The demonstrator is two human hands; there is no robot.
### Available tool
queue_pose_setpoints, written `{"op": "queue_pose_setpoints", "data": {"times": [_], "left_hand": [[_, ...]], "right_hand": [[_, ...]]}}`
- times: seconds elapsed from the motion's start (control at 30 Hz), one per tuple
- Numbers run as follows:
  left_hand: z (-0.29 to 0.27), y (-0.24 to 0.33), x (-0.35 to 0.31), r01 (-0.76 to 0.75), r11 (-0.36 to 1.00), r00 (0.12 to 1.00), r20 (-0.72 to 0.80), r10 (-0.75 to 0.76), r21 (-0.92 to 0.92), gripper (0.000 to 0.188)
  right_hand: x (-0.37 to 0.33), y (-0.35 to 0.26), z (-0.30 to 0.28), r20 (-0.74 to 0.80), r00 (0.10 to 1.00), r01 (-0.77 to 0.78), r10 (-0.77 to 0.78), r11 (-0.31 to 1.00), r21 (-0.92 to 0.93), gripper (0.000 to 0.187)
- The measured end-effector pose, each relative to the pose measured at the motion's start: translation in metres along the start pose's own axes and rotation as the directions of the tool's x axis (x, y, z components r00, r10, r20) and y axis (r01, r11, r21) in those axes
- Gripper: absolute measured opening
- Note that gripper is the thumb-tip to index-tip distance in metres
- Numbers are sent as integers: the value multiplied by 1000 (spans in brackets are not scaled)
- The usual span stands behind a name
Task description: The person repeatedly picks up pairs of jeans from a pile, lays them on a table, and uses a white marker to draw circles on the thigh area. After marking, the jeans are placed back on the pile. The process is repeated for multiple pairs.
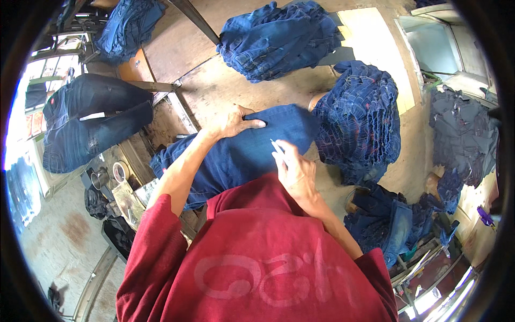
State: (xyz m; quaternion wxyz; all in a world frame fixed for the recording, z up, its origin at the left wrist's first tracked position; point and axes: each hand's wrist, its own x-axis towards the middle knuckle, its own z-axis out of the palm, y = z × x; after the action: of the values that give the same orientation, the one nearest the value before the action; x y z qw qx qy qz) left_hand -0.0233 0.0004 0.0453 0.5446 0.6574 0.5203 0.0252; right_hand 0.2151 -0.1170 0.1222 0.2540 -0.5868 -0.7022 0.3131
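- the dark blue jeans [238, 158] lie flat and folded in the middle, just in front of the person's red shirt [257, 236], slanting from lower left to upper right.
- the left hand [236, 123] is on the far edge of these jeans, part open, its thumb stretched out over the cloth; whether its fingers pinch the cloth, i cannot tell.
- the right hand [296, 169] is above the near side of the jeans, fingers closed around a thin pale tool [277, 146] whose tip points at the cloth; whether the tip touches it, i cannot tell.
- just right of the jeans stands a tall blue stack of clothes [359, 123].
- beyond them, a wide blue pile [276, 43] sits on the brown surface [206, 88].
- to the left, darker trousers [96, 126] hang in a fold, with a tape roll [120, 172] below them.
- to the far right are grey clothes [462, 131], and nearer, a loose blue heap [394, 222].
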Motion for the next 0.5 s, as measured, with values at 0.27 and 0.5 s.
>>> {"op": "queue_pose_setpoints", "data": {"times": [0.27,0.5], "left_hand": [[-1,-32,20,-234,890,937,-154,314,392,53],[-6,-43,37,-292,845,892,-192,410,448,61]], "right_hand": [[20,17,57,-119,971,162,-206,939,-304,28],[47,12,72,-28,995,81,-101,911,-404,23]]}}
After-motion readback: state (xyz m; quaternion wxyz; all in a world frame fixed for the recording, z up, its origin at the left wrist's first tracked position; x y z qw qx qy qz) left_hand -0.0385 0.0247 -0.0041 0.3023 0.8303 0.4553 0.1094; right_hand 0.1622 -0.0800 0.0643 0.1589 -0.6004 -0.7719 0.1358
